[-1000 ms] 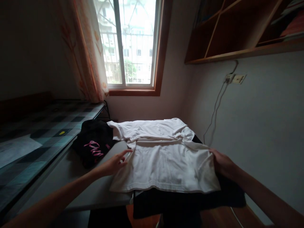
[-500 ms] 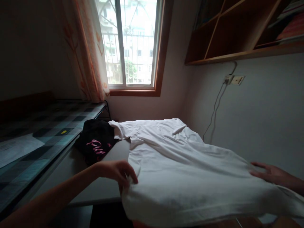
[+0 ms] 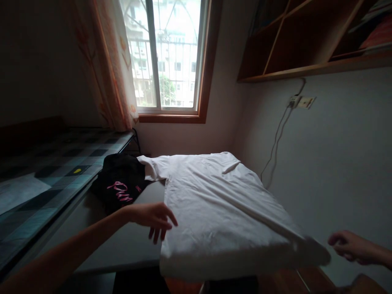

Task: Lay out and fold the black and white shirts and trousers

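Observation:
A white T-shirt (image 3: 214, 204) lies spread over a table, its hem hanging past the front edge and its sleeves at the far end. My left hand (image 3: 154, 218) is open at the shirt's lower left side, fingers apart and pointing down, with nothing in them. Off the shirt's lower right corner is my right hand (image 3: 352, 247), a little blurred, its fingers loosely bent and holding nothing. Beside the left sleeve sits a bunched black garment (image 3: 121, 181) with pink lettering.
The grey tabletop (image 3: 122, 241) shows left of the shirt. A bed with a checked cover (image 3: 76, 153) adjoins it, with a white sheet (image 3: 23, 192) on it. A wall (image 3: 337, 163) with a socket (image 3: 301, 102) and hanging cable stands right, below wooden shelves (image 3: 306, 41).
Both hands have let go of the shirt's hem. The lifted fabric has dropped flatter onto the table, and my right hand has moved down, away from the shirt.

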Demonstrator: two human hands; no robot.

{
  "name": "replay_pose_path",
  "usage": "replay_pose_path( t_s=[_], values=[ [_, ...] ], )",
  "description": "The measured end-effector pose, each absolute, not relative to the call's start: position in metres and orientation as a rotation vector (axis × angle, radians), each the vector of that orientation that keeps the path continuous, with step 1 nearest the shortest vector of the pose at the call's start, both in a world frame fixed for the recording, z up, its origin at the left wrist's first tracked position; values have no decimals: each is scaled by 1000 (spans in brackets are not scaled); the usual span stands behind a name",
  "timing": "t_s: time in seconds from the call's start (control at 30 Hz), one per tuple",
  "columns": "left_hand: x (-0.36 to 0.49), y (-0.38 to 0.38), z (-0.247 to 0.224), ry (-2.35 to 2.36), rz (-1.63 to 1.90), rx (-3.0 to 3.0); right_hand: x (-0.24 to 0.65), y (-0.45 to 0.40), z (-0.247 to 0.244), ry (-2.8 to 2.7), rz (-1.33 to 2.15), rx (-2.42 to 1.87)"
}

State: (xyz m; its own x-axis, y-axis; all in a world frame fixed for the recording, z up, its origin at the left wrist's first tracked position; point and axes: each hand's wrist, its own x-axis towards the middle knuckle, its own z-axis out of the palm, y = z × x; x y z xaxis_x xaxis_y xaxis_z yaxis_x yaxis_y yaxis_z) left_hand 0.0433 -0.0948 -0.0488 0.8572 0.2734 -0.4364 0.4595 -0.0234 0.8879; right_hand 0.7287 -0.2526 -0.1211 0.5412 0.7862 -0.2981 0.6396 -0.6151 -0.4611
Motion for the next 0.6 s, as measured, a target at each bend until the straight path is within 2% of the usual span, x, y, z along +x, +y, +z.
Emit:
replay_pose_path(
  t_s=[0.03,0.07,0.17,0.23,0.33,0.5,0.6],
  values=[
    [46,-84,-48,684,25,1731,726,-240,-117,-1158,790,-2440],
    [49,-72,-50,777,209,1859,721,-225,-111,-1174,737,-2381],
    [67,-37,-68,959,664,2242,687,-174,-92,-1403,435,-2220],
    [82,-16,-86,957,791,2416,652,-139,-82,-1544,250,-2096],
    [101,5,-111,1088,791,2549,592,-89,-78,-1755,167,-1976],
    [116,10,-127,1330,530,2719,510,-18,-97,-2068,66,-1777],
    [116,6,-127,1363,433,2740,479,8,-114,-2083,3,-1902]
  ],
)
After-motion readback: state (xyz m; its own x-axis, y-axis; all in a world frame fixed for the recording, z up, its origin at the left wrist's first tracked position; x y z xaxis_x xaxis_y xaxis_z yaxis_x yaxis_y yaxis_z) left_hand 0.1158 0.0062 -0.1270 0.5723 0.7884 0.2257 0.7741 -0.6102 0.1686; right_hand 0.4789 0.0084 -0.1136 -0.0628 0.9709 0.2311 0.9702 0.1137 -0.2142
